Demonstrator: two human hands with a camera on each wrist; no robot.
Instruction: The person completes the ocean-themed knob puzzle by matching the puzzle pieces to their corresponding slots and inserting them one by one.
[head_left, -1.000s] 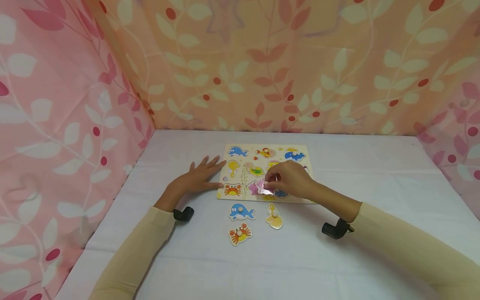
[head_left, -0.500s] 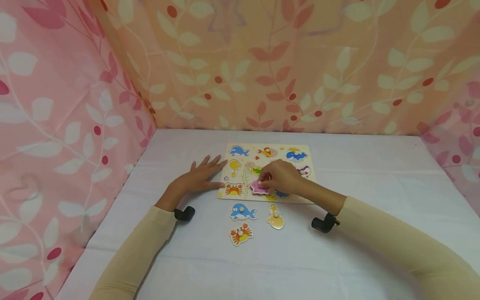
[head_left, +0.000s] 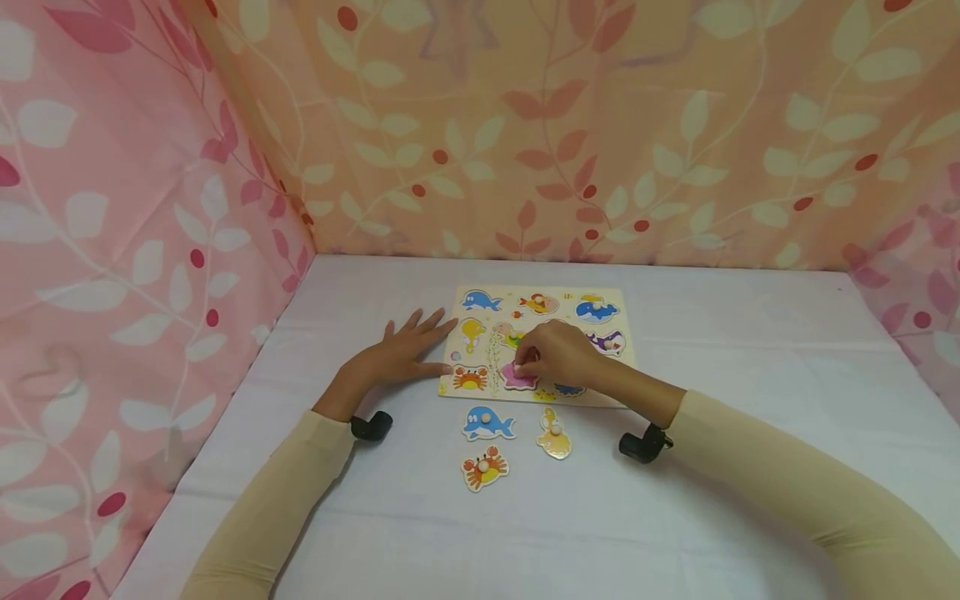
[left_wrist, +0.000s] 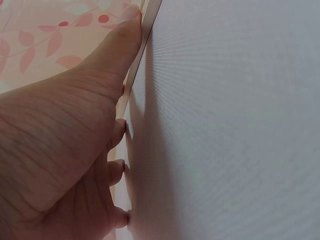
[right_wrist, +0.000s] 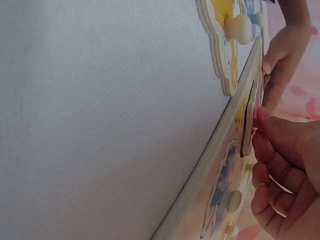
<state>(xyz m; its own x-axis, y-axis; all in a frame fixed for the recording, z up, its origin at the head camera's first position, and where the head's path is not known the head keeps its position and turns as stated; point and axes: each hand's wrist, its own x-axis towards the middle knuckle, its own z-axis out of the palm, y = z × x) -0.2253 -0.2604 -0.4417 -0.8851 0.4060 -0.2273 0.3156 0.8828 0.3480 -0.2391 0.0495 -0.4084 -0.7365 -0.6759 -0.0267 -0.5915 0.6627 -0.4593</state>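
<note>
My right hand (head_left: 558, 354) pinches a pink puzzle piece (head_left: 517, 381) over the lower middle of a wooden sea-animal puzzle board (head_left: 495, 394). In the right wrist view, thumb and forefinger meet at the piece (right_wrist: 248, 131), whose edge stands slightly proud of the board; its knob is hidden by the fingers. My left hand (head_left: 397, 357) lies spread at the board's left edge, thumb and a fingertip touching it. Below the board lie a blue dolphin piece (head_left: 478, 428), a yellow seahorse piece (head_left: 556, 445) and an orange crab piece (head_left: 480, 477), each with a knob.
Fish (head_left: 547, 305), whale (head_left: 596, 313) and purple (head_left: 611, 340) pieces sit on the board. Printed dolphin (head_left: 480, 301), seahorse (head_left: 472, 333) and crab (head_left: 470, 379) shapes line its left side. White cloth (head_left: 375, 517) covers the table; patterned curtains (head_left: 480, 183) enclose it.
My right hand has moved left with the pink piece, which was tilted over the board and now lies flat against it. My left hand stays in place.
</note>
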